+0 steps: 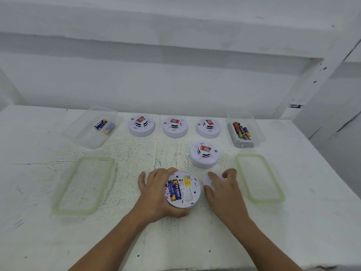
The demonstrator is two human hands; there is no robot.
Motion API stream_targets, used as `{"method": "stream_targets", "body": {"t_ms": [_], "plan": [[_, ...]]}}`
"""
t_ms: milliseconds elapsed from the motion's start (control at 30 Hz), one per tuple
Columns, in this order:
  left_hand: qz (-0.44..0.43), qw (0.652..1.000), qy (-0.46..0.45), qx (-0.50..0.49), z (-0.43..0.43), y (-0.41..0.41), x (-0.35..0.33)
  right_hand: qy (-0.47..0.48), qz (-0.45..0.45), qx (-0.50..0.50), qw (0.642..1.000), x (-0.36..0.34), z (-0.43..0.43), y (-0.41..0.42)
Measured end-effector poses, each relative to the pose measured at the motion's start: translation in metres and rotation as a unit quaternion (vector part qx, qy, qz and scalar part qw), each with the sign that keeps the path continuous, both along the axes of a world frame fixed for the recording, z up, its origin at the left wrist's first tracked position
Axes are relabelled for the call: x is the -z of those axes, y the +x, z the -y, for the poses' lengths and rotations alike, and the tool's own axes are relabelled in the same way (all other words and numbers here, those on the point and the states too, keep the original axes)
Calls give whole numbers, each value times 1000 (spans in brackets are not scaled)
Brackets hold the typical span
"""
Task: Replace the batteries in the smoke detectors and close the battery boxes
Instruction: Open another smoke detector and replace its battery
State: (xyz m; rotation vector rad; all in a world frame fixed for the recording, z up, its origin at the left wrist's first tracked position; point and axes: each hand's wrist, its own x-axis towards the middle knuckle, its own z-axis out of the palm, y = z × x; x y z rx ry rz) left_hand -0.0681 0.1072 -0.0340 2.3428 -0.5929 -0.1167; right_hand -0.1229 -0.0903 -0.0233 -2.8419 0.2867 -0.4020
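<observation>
An upturned smoke detector (183,190) lies near the front of the desk (195,241), its battery bay open with two blue-and-yellow batteries (174,190) seated inside. The left hand (156,194) cups its left edge, fingers (172,171) curled over the far rim and thumb under the near rim. Just right, the right hand (222,190) rests spread on a round white cover (208,179), fingers loosely bent, not yet closed around it. Four more detectors stand beyond.

Left hand (156,192): fingers curled in a clamping grasp, thumb underneath, forearm angled inward. Right hand (220,186): palm down beside that grasp, fingers bent, fingertips (210,174) pressing downward.
</observation>
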Motion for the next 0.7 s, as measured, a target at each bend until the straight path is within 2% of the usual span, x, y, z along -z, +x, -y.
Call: {"method": "stream_targets", "body": {"t_ms": [133, 233, 300, 367, 433, 533, 700], "plan": [[-2, 1000, -4, 0, -1, 0, 3, -131, -6, 37, 991, 0, -4, -2], [-13, 1000, -6, 5, -2, 0, 4, -109, -5, 34, 993, 2, -5, -1], [-13, 1000, -9, 5, -3, 0, 3, -55, 8, 30, 998, 0, -6, 4], [-14, 1000, -11, 7, -3, -1, 1, 75, 28, 17, 997, -9, -9, 11], [-16, 1000, -13, 7, -4, -1, 1, 227, -15, -14, 974, -15, -17, 18], [-21, 1000, -15, 9, -5, -1, 4, 261, -66, -48, 962, -10, -30, 21], [-62, 997, -45, 28, -9, -4, -7, 320, -33, -40, 946, -6, -34, 20]]}}
